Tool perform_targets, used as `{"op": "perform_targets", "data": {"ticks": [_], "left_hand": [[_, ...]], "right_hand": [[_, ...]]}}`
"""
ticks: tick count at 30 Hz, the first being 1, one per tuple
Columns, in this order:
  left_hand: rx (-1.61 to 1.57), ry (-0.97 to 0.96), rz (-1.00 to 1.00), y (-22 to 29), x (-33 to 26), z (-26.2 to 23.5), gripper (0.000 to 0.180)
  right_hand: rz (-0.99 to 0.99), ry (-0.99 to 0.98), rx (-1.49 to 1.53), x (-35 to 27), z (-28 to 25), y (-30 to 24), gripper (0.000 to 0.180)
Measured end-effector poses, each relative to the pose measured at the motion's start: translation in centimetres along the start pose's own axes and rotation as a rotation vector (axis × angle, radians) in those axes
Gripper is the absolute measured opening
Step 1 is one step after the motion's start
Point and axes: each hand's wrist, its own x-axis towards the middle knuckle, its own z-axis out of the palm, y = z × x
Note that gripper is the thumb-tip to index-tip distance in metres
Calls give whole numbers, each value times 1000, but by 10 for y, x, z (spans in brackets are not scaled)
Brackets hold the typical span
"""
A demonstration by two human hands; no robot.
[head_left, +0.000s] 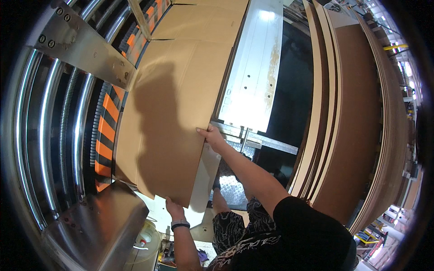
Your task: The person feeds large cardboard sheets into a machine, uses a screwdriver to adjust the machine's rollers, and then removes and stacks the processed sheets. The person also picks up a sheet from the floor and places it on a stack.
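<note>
We see a large flat sheet of brown corrugated cardboard lying on the steel feed bed of a machine, its near corner gripped by two bare hands. The right hand grasps the sheet's right edge, fingers curled over the top. The left hand, a dark band with a watch at its wrist, holds the sheet's lower edge from beneath. To the sheet's left we make out orange-and-black striped belts, and beyond them polished chrome rollers and a bolted grey metal bracket. A pale metal plate runs along the sheet's right side. Farther right stands a tall stack of brown cardboard sheets on edge. A translucent plastic jug with a red cap sits low, just left of the left forearm.
</note>
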Motion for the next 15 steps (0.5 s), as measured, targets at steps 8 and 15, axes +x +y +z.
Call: {"op": "perform_targets", "data": {"ticks": [8,15], "left_hand": [[103,-145,-95,2,-47,-18,39],[1020,-594,-473,-9,-117,-2,38]], "right_hand": [[-197,16,-1,-46,3,-46,30],[-126,250,-92,-123,-70,-72,26]]}}
